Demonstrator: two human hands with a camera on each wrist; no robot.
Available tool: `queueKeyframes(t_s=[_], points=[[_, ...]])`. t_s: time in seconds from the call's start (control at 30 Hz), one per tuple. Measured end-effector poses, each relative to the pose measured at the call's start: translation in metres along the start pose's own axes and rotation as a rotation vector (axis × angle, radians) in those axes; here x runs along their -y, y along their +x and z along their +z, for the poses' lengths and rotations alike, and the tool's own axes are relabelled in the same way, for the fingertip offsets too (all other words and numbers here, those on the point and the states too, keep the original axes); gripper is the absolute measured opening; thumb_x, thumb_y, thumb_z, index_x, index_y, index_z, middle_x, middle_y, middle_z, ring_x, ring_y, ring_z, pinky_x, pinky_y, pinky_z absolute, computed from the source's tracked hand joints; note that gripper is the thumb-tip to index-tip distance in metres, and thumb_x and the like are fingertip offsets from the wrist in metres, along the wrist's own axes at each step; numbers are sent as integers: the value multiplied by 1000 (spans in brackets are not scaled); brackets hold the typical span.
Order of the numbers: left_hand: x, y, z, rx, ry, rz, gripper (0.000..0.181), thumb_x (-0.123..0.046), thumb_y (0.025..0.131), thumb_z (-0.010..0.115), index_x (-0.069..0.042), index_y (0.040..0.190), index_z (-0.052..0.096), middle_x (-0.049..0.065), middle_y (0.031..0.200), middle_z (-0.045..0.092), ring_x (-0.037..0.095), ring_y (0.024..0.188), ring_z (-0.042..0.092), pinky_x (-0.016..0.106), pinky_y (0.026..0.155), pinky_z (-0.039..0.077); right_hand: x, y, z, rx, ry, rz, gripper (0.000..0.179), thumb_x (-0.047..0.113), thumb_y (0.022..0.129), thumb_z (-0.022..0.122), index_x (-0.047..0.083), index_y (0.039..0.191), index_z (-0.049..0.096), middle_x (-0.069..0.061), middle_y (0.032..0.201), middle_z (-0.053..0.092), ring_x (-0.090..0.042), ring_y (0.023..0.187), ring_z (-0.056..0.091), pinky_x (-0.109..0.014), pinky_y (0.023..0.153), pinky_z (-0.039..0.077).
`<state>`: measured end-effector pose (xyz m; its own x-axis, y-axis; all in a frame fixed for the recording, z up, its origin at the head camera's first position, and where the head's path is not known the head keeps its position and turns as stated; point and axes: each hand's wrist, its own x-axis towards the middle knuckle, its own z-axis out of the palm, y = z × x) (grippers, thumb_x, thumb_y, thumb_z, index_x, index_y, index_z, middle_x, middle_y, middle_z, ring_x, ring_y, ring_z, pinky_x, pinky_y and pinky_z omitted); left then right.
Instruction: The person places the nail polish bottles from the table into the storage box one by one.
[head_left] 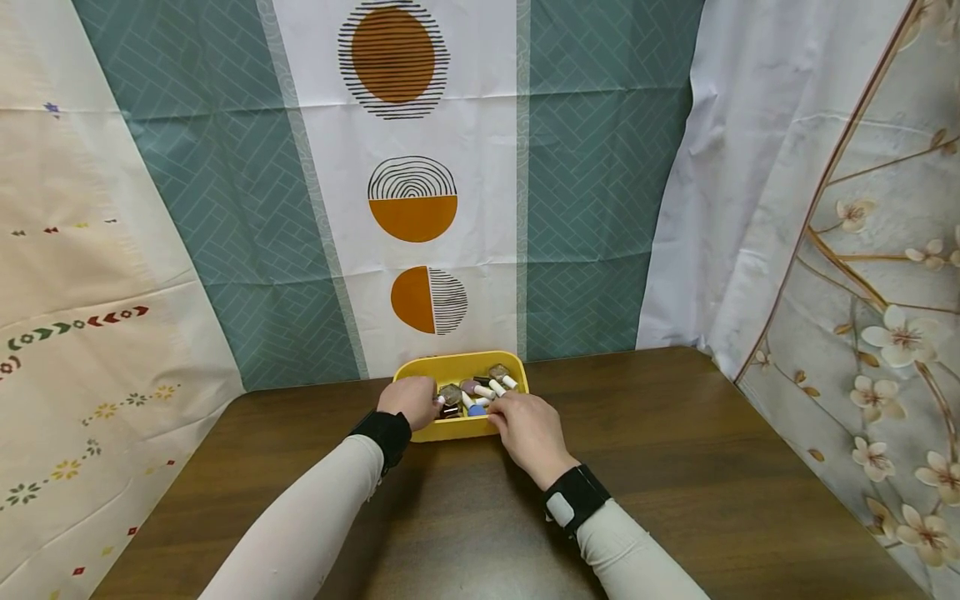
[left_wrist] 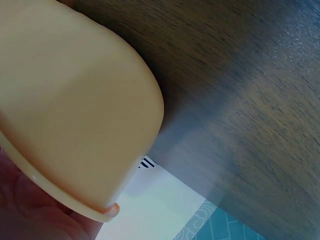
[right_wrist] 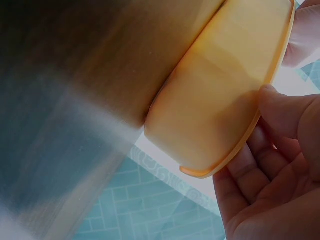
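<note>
A yellow bin (head_left: pixel 459 430) with rounded corners sits on the table near its back edge. Inside lie several small white-capped bottles (head_left: pixel 497 387), a blue round piece (head_left: pixel 477 410) and glittery grey-brown pieces (head_left: pixel 450 394). My left hand (head_left: pixel 409 402) grips the bin's left end, its fingers over the rim and partly hidden. At the front right corner my right hand (head_left: pixel 529 429) holds the rim. In the right wrist view its thumb (right_wrist: pixel 280 107) lies on the rim, with curled fingers (right_wrist: pixel 250 172) on the far side. The left wrist view shows the bin's outer wall (left_wrist: pixel 90 110) close up.
The brown wooden table (head_left: pixel 465 517) stretches in front of the bin and to both sides. Right behind it hangs a curtain (head_left: pixel 442 333) with orange half-circles and green panels. A floral cloth (head_left: pixel 885 375) hangs at the right, a cream patterned one (head_left: pixel 97 350) at the left.
</note>
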<state>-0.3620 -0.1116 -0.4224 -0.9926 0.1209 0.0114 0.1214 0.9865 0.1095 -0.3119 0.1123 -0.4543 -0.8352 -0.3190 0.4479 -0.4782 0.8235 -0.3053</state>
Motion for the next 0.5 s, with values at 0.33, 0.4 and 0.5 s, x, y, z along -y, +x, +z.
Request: queueKeyframes(t_s=[0.33, 0.4, 0.5], points=[[3, -9, 6, -116, -82, 18, 24, -31, 104, 80, -8, 106, 80, 7, 88, 67, 27, 85, 63, 43, 84, 58, -2, -1, 1, -19, 5, -16, 8, 22, 101, 84, 16, 105, 85, 1, 106, 79, -25, 99, 74, -46, 90, 61], [3, -14, 9, -170, -102, 29, 28, -31, 104, 80, -6, 118, 79, 11, 107, 71, 31, 101, 65, 47, 96, 59, -3, -1, 1, -19, 3, -15, 8, 22, 101, 84, 16, 104, 85, 1, 105, 79, -25, 99, 74, -46, 90, 61], [1, -26, 12, -251, -131, 55, 39, -30, 105, 78, -4, 134, 74, 18, 132, 69, 37, 123, 63, 53, 112, 52, -6, -2, 1, -20, 3, -13, 7, 22, 101, 83, 16, 104, 85, 1, 105, 79, -25, 99, 75, -46, 90, 61]])
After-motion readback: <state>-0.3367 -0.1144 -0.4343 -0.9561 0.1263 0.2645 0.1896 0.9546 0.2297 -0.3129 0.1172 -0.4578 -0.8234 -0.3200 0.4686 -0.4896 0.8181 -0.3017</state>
